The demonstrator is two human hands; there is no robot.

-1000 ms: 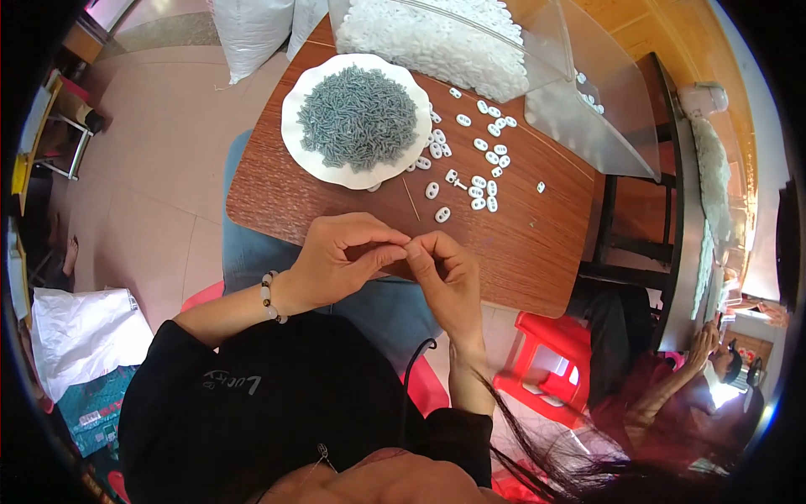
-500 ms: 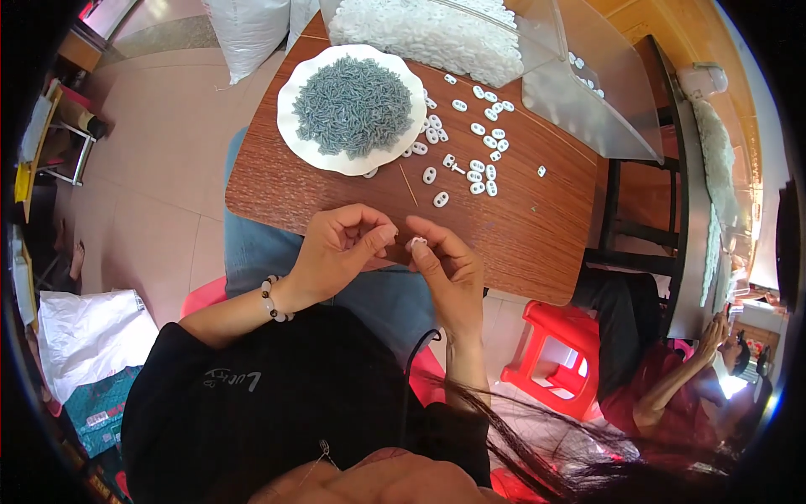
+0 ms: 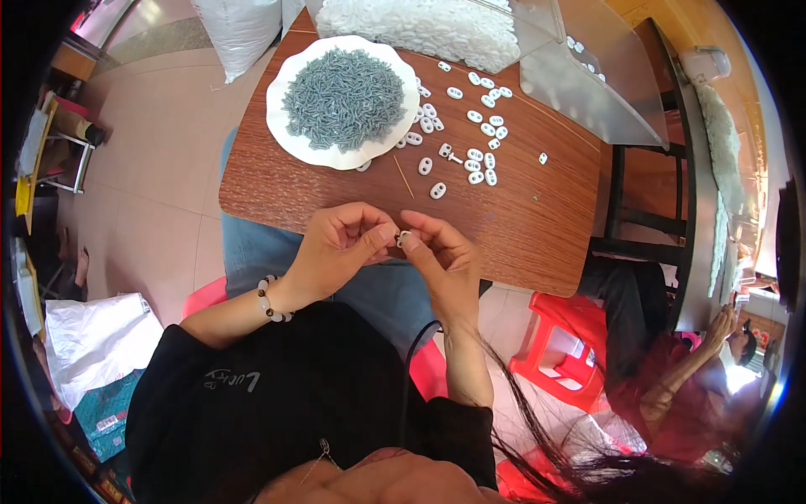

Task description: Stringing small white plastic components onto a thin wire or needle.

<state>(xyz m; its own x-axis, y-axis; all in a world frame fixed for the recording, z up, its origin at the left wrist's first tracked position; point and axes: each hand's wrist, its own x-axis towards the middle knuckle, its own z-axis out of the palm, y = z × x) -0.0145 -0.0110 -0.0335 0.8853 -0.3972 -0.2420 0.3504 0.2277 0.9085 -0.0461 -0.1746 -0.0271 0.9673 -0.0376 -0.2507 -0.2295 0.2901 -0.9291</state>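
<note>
Over the table's near edge, my left hand (image 3: 348, 248) is closed in a pinch, thumb against forefinger. Something small and dark shows at its fingertips, too small to name. My right hand (image 3: 445, 260) pinches a small white plastic piece (image 3: 404, 238) between thumb and forefinger. Both hands' fingertips meet at this piece. Beyond them, several white oval two-hole pieces (image 3: 438, 191) lie scattered on the wooden table (image 3: 520, 227). A thin wooden stick (image 3: 404, 177) rests among them. At the far left, a scalloped white plate (image 3: 283, 139) holds a heap of small grey coil springs (image 3: 344, 97).
A clear bin (image 3: 537, 29) full of white pieces (image 3: 420, 29) stands at the table's far side. A red stool (image 3: 537, 361) is at the right, near a person in dark red (image 3: 672, 395). A white sack (image 3: 239, 34) stands on the floor at the far left.
My right hand has moved slightly left and up, bringing the white piece against my left fingertips. A small gap between the hands has closed. My left hand has stayed nearly still.
</note>
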